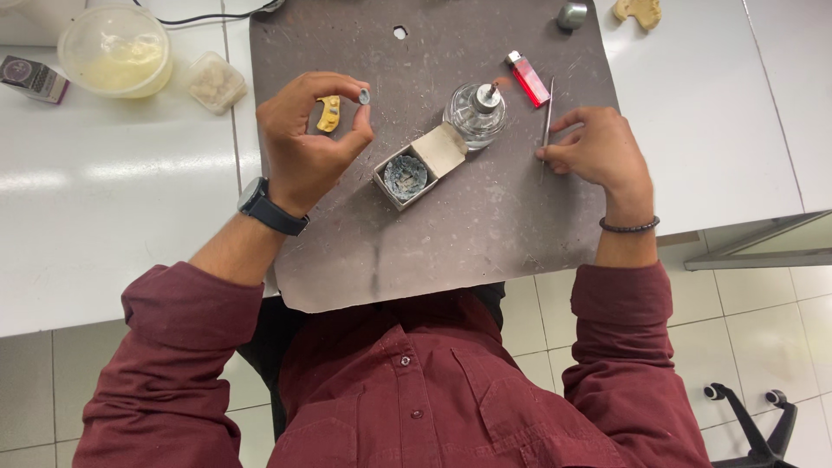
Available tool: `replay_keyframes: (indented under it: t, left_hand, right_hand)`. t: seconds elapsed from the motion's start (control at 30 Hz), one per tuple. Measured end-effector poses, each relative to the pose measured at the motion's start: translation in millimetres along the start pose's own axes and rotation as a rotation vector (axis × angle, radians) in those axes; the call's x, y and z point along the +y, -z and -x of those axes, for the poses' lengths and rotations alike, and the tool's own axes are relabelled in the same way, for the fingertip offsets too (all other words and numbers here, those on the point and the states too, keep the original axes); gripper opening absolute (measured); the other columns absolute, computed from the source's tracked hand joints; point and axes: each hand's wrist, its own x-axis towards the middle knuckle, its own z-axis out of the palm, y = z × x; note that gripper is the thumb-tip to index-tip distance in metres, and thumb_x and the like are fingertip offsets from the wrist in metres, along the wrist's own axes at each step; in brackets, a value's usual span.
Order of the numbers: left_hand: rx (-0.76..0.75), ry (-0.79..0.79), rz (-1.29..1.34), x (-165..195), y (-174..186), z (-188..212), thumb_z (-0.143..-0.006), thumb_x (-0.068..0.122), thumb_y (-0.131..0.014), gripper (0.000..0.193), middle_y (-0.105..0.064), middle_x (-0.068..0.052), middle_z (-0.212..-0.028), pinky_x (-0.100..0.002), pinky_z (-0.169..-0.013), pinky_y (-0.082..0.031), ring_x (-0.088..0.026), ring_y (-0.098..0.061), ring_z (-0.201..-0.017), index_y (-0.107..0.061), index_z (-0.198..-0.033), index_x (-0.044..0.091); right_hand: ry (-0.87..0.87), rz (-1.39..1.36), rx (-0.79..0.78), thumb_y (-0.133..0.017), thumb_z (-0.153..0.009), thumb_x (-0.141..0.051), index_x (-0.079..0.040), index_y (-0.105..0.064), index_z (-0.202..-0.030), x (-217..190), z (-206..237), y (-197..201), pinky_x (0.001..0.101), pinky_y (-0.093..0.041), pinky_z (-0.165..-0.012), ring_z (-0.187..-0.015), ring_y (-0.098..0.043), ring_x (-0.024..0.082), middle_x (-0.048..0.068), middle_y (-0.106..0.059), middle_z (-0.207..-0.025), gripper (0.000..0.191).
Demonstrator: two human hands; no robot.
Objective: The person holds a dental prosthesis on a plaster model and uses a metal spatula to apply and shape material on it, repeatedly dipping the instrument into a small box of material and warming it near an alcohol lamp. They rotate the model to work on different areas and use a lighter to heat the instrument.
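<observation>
Your left hand (305, 143) pinches a small grey piece (364, 96) between thumb and finger, above a little yellow piece (328, 113) on the dark mat (468, 234). Your right hand (598, 149) touches a thin metal tool (546, 126) (it lies flat). Between your hands sit a small open box (422, 163), a glass burner (476, 113) and a red lighter (528, 78).

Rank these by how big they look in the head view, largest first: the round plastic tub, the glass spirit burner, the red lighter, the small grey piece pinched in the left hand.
1. Round plastic tub
2. Glass spirit burner
3. Red lighter
4. Small grey piece, pinched in the left hand

All lie at similar distance, so the order looks safe.
</observation>
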Motion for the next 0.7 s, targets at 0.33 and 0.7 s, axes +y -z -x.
replay_keyframes:
  t: [0.33, 0.7]
  left_hand:
    - [-0.008, 0.024, 0.045, -6, -2, 2, -0.094, -0.002, -0.078, 0.019, -0.077, -0.008, -0.106, -0.028, -0.086, -0.061, -0.017, -0.077, -0.097, -0.069, -0.109, 0.005]
    - [0.025, 0.341, 0.457, -24, -13, 9, -0.102, -0.005, -0.07, 0.013, -0.075, -0.011, -0.108, -0.027, -0.089, -0.063, -0.018, -0.077, -0.099, -0.069, -0.115, -0.002]
  right_hand:
    - [0.546, 0.3, 0.236, -0.073, -0.087, 0.002, -0.011, -0.079, -0.109, 27, -18, 13, 0.0331, -0.059, -0.076, -0.085, -0.068, 0.019, 0.011, -0.069, -0.112, 0.026]
    - [0.891, 0.777, 0.153, -0.067, -0.102, -0.01, -0.002, -0.066, -0.109, 49, -21, 32, 0.0371, -0.06, -0.078, -0.092, -0.069, 0.025, 0.008, -0.066, -0.1, 0.01]
